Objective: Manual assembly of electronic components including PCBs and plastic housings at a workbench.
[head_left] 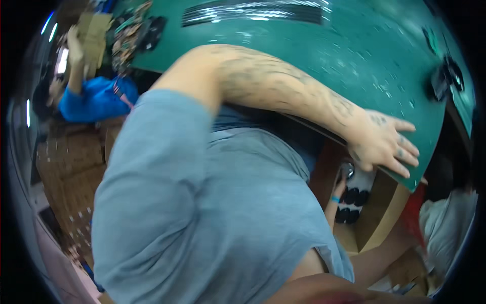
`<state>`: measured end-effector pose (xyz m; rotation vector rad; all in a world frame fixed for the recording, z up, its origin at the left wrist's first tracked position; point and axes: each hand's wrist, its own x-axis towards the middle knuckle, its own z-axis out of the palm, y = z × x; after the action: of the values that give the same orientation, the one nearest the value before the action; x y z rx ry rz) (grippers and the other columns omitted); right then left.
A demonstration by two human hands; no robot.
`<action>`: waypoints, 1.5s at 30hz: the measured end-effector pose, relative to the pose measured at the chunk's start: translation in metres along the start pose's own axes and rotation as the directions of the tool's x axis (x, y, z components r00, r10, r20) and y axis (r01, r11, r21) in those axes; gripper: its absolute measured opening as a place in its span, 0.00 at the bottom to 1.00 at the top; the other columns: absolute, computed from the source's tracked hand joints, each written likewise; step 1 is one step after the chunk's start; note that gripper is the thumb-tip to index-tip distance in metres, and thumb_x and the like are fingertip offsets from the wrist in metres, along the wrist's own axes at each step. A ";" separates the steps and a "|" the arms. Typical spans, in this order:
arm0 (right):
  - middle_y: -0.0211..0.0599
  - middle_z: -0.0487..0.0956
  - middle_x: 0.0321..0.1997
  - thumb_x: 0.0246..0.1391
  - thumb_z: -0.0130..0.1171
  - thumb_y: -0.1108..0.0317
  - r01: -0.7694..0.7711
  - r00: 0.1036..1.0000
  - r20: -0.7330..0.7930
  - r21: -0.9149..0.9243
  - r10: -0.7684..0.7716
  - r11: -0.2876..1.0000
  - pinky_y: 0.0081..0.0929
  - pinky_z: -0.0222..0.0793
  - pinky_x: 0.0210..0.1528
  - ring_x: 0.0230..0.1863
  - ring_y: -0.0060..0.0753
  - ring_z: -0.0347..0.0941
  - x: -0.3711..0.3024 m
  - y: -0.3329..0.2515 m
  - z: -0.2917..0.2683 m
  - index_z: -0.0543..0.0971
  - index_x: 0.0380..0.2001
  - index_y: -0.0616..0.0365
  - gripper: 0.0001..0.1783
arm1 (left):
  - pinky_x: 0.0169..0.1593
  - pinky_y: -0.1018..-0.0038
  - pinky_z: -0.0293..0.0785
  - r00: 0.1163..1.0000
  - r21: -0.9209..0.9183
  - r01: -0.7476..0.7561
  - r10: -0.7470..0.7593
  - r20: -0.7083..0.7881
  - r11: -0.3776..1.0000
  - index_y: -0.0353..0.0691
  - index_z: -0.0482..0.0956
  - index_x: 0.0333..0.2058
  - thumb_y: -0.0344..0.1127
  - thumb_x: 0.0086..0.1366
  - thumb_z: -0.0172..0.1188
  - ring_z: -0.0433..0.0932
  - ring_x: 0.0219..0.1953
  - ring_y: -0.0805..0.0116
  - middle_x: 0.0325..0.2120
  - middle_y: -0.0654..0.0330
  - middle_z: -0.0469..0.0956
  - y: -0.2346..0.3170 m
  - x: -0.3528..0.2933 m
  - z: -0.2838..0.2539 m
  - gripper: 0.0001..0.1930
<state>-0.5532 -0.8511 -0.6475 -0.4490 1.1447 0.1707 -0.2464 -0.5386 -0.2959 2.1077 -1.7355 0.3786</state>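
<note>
My left arm, bare and tattooed below a grey-blue sleeve, stretches across the edge of a green table [283, 38]. My left hand [387, 142] lies on the table's right corner with its fingers spread, holding nothing. Below the tabletop, my right hand [341, 186], with a blue band at the wrist, reaches into an open cardboard box [382, 215]. Its fingers are closed around a shiny, rounded dark object [348, 171], whose kind is too small and blurred to tell. Several black rounded pieces [354, 196] sit in rows on a white layer in the box.
A dark slatted strip [253, 12] lies at the table's far side. Black items [448, 78] stand at its right edge, and a cluttered pile [131, 38] at its left. A person in blue [96, 99] is at the left, near cardboard [93, 43]. Grey cloth [448, 218] hangs at right.
</note>
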 end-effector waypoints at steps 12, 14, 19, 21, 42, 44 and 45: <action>0.45 0.70 0.57 0.48 0.74 0.54 0.476 0.091 0.995 -0.067 0.027 0.877 0.50 0.81 0.45 0.52 0.48 0.69 -0.331 -0.048 0.416 0.55 0.71 0.55 0.53 | 0.64 0.46 0.59 0.992 0.146 0.003 0.016 -0.123 0.989 0.46 0.81 0.49 0.43 0.52 0.60 0.68 0.62 0.56 0.55 0.53 0.76 0.021 0.006 0.028 0.24; 0.48 0.68 0.66 0.44 0.76 0.53 0.640 0.274 0.946 -0.045 -0.174 0.767 0.43 0.70 0.64 0.60 0.50 0.70 -0.337 -0.012 0.459 0.52 0.75 0.52 0.60 | 0.61 0.51 0.62 0.994 0.288 0.034 -0.002 -0.112 0.957 0.43 0.85 0.39 0.37 0.58 0.55 0.71 0.54 0.56 0.46 0.53 0.81 0.047 -0.015 0.014 0.14; 0.52 0.71 0.64 0.34 0.73 0.68 0.996 0.062 0.979 -0.050 0.195 -0.067 0.40 0.65 0.64 0.60 0.49 0.70 -0.360 0.122 0.654 0.59 0.69 0.56 0.55 | 0.40 0.54 0.75 0.998 -0.296 0.041 -0.022 0.067 0.954 0.42 0.83 0.36 0.38 0.59 0.57 0.79 0.35 0.51 0.36 0.52 0.82 0.116 -0.164 -0.054 0.10; 0.56 0.73 0.61 0.35 0.74 0.67 0.999 0.054 0.945 -0.049 0.321 -0.022 0.42 0.71 0.59 0.56 0.50 0.74 -0.354 0.181 0.713 0.59 0.67 0.56 0.54 | 0.38 0.54 0.76 0.991 -0.378 0.058 -0.006 0.137 0.924 0.41 0.82 0.37 0.37 0.60 0.56 0.80 0.34 0.49 0.37 0.51 0.82 0.110 -0.203 -0.060 0.11; 0.52 0.71 0.64 0.57 0.63 0.43 0.837 -0.258 0.720 0.499 0.644 -0.223 0.43 0.66 0.66 0.64 0.51 0.69 -0.290 0.429 0.834 0.63 0.69 0.55 0.44 | 0.49 0.53 0.73 0.437 -0.419 0.795 -0.893 -0.104 0.438 0.42 0.76 0.53 0.39 0.65 0.54 0.78 0.46 0.37 0.51 0.44 0.78 0.069 -0.342 0.032 0.19; 0.50 0.70 0.67 0.60 0.61 0.43 0.881 -0.272 0.754 0.445 0.598 -0.161 0.43 0.64 0.68 0.66 0.49 0.67 -0.281 0.409 0.831 0.63 0.69 0.54 0.42 | 0.51 0.53 0.73 0.423 -0.450 0.790 -0.901 -0.093 0.417 0.41 0.75 0.55 0.39 0.66 0.53 0.77 0.48 0.37 0.53 0.44 0.77 0.071 -0.344 0.029 0.20; 0.48 0.69 0.69 0.62 0.60 0.44 0.889 -0.258 0.781 0.423 0.568 -0.177 0.43 0.62 0.69 0.68 0.48 0.66 -0.276 0.396 0.827 0.63 0.69 0.54 0.40 | 0.54 0.52 0.72 0.408 -0.489 0.787 -0.912 -0.047 0.378 0.41 0.74 0.56 0.39 0.66 0.53 0.76 0.51 0.37 0.55 0.44 0.75 0.072 -0.346 0.025 0.21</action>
<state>-0.1145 -0.1146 -0.2208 -1.8551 -1.4516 0.1446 -0.3864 -0.2590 -0.4615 2.1398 -0.2687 0.0100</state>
